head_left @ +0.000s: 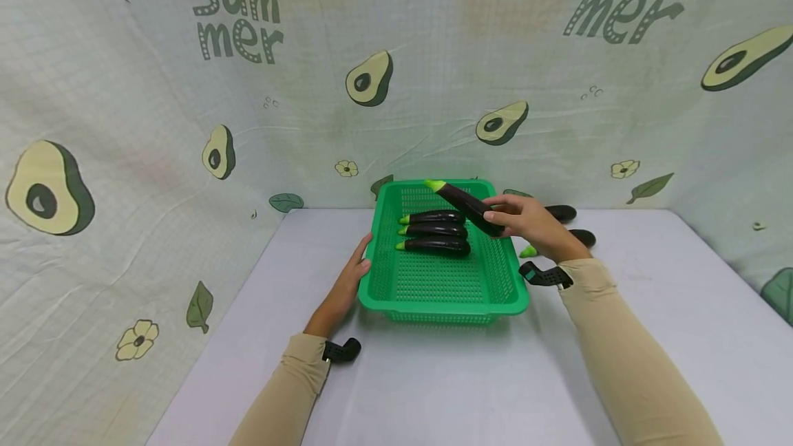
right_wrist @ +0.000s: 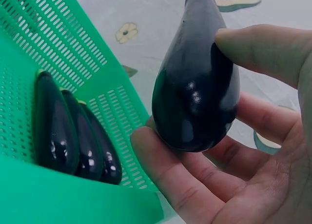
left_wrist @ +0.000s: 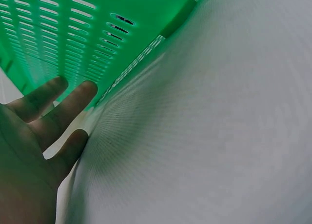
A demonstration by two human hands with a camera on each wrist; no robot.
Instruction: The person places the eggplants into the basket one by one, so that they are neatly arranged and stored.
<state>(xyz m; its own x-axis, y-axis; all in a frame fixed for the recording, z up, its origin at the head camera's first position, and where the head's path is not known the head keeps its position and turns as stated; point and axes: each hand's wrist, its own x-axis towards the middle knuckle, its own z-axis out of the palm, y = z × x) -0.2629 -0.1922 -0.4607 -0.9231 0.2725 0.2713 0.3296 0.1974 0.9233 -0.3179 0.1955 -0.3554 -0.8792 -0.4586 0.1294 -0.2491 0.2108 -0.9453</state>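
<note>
My right hand (head_left: 519,221) grips a dark purple eggplant (right_wrist: 195,82) by its thick end, thumb on one side and fingers curled under the other. The eggplant is raised over the right side of a green plastic basket (head_left: 442,308), its green stem end pointing up and left. Inside the basket, three eggplants (head_left: 436,228) lie side by side, stems to the left. At the basket's left wall is my left hand (head_left: 342,294). Its fingers (left_wrist: 73,107) are extended against the slotted side in the left wrist view, below the rim.
On the white table (head_left: 434,384), two more eggplants (head_left: 583,237) lie to the right of the basket, partly hidden behind my right hand. A cloth (head_left: 434,102) printed with avocados hangs behind the table and along its sides. Both wrists wear black straps.
</note>
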